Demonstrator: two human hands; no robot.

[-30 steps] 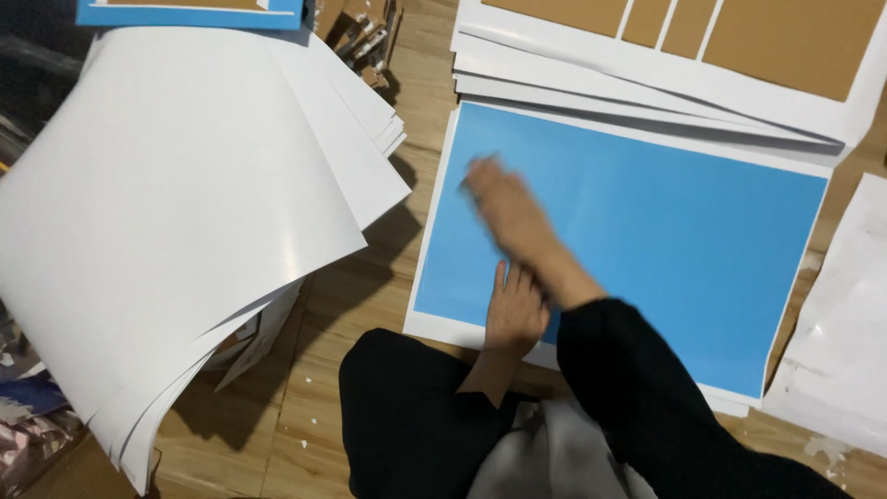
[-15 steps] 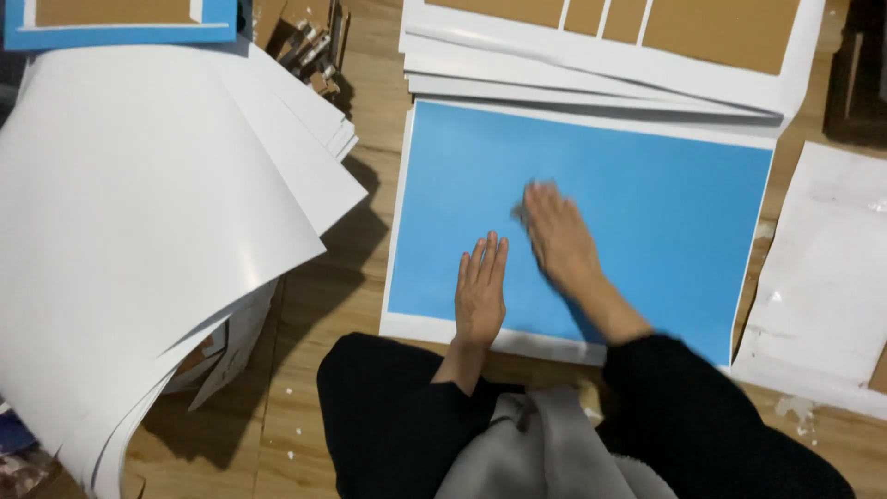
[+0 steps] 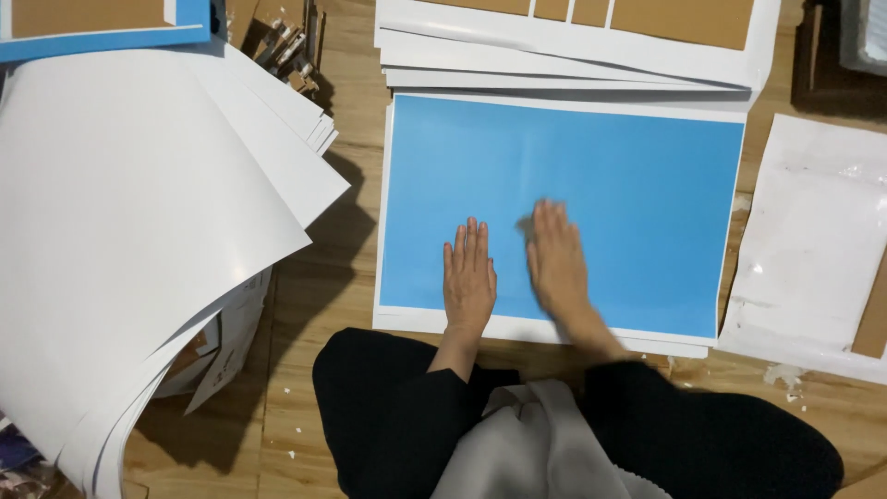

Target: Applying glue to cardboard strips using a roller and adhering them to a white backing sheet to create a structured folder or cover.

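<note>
Fingers straight and held close together, the left hand (image 3: 469,282) lies palm-down on the blue sheet (image 3: 601,176) at the lower middle of the frame. The right hand (image 3: 556,263), just beside it, also lies flat on the sheet, fingers extended but blurred. A fanned stack of white sheets (image 3: 139,231) fills the left side, and white-bordered brown boards (image 3: 573,32) lie along the top.

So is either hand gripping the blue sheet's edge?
No, both the left hand and right hand lie flat, palms down, on the blue sheet.
</note>
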